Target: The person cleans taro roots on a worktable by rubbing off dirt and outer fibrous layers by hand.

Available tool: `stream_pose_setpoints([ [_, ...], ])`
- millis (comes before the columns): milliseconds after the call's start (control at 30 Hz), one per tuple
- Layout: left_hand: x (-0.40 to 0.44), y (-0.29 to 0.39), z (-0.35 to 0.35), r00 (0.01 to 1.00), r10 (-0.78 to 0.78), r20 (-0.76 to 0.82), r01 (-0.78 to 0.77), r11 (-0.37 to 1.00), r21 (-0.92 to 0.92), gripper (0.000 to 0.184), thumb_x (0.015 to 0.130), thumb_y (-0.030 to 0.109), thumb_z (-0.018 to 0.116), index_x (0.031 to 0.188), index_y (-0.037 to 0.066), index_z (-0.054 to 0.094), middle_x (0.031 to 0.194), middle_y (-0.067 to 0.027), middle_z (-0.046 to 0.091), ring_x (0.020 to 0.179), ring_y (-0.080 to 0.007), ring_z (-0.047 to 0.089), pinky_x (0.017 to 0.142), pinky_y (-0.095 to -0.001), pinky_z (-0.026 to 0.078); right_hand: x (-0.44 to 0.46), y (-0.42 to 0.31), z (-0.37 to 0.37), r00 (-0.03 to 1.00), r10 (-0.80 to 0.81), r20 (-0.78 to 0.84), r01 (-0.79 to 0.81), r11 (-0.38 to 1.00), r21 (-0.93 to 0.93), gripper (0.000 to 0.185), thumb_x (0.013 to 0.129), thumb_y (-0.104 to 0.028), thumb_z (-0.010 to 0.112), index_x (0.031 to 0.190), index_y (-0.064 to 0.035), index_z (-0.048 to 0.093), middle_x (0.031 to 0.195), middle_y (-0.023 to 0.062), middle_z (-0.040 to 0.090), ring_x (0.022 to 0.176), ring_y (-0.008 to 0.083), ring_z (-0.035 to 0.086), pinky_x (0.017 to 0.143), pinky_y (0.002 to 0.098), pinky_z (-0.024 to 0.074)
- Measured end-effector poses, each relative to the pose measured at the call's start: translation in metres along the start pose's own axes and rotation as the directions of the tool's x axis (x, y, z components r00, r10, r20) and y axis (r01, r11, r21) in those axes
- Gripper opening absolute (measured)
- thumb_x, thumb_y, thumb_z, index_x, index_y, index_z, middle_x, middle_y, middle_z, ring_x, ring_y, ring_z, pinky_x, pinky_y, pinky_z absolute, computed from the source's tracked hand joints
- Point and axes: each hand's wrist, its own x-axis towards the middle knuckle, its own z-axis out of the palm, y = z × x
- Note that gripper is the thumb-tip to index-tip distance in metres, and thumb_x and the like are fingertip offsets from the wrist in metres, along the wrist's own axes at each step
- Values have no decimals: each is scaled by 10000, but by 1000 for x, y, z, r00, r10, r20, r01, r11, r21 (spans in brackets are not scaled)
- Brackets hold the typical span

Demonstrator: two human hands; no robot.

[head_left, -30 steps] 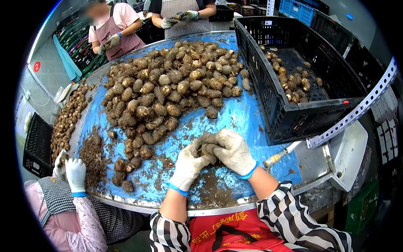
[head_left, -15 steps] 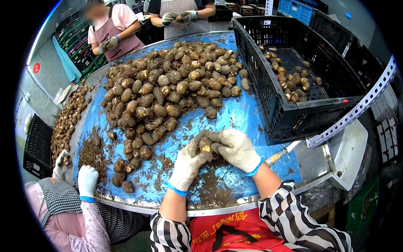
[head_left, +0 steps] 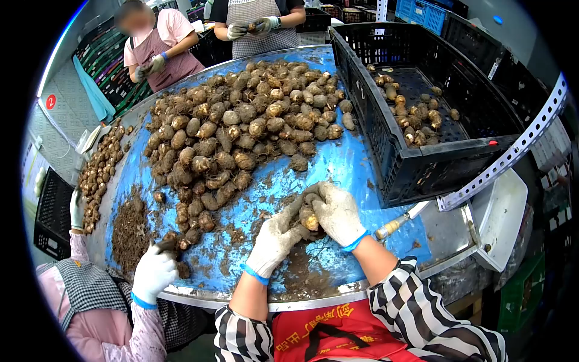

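The room is bright, and the light looks white. The blue plastic sheet (head_left: 332,166) shines in pale patches by the taro pile (head_left: 241,120), which looks clear and sharp. Inside the black crate (head_left: 422,172) on the right it is darker, and the near right corner is dim. The lens makes a round view with black corners. The near edge of the table (head_left: 452,235) and the holed metal strip (head_left: 509,158) look bent. A blur covers one far person's (head_left: 166,60) head.
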Motion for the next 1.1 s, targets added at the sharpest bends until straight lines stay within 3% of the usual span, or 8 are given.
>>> stream_pose_setpoints([
  [167, 3, -5, -4, 1000, -10, 20, 19, 871, -490, 635, 896, 8, 610, 1482, -83, 381, 1388, -203, 555, 1186, -279, 623, 984, -388, 545, 0, -5, -1, 1000, 10, -23, -5, 981, 192, 196, 921, -48, 565, 1061, -4, 696, 997, 181, 724, 904, 299, 722, 807, 368, 556],
  [300, 4, -4, -8, 999, 5, 35, 16, 818, -575, 643, 934, 115, 657, 1475, -89, 376, 1392, -209, 544, 1161, -297, 639, 944, -403, 575, 2, -1, 0, 999, -25, 26, 23, 996, 81, 273, 915, 7, 547, 1148, -8, 689, 1016, 166, 730, 912, 250, 721, 819, 339, 557],
  [400, 4, -8, -3, 998, 14, -56, -37, 900, -435, 676, 934, 164, 685, 1478, -88, 372, 1388, -203, 545, 1144, -283, 645, 923, -380, 581, 1, -4, -2, 994, -71, 87, 62, 992, 106, 302, 914, 17, 545, 1180, -16, 685, 1078, 165, 719, 978, 237, 704, 863, 332, 547],
  [500, 2, -3, -12, 999, -25, 39, 41, 872, -487, 704, 920, 179, 712, 1478, -87, 375, 1383, -189, 550, 1110, -254, 654, 894, -353, 584, 2, 0, 2, 998, -9, 64, -18, 919, 395, 318, 905, 21, 544, 1185, -25, 690, 1087, 163, 703, 1000, 247, 686, 887, 340, 535],
  [700, 9, -13, -13, 999, 33, -24, -40, 902, -429, 668, 906, 200, 745, 1440, -73, 449, 1298, -146, 615, 1023, -205, 668, 858, -328, 580, 7, 2, -16, 930, -280, 240, 294, 956, -24, 254, 839, -85, 658, 1083, -30, 699, 942, 153, 661, 915, 358, 657, 845, 430, 532],
  [833, 4, -7, -9, 998, 4, -70, -18, 979, -205, 617, 905, 201, 748, 1405, -65, 501, 1194, -114, 673, 987, -178, 665, 848, -313, 571, 2, 1, -3, 917, -386, 105, 397, 911, -117, 208, 785, -55, 708, 993, -52, 712, 890, 147, 659, 851, 360, 650, 768, 425, 533],
  [1000, 3, 8, -6, 994, -60, -87, 50, 991, -120, 646, 900, 228, 763, 1412, -62, 496, 1134, -129, 691, 920, -185, 682, 811, -315, 577, -1, -4, 4, 959, -282, 17, 280, 945, -167, 136, 826, -57, 614, 936, -63, 693, 899, 149, 677, 858, 348, 658, 800, 449, 527],
  [1100, -3, 11, -7, 992, -96, 84, 113, 966, -231, 693, 902, 277, 758, 1434, -58, 466, 1117, -162, 679, 893, -219, 699, 792, -338, 592, 13, 7, -1, 986, -164, -4, 162, 974, -157, 191, 844, -9, 569, 970, -37, 709, 952, 160, 715, 900, 317, 693, 835, 402, 552],
])
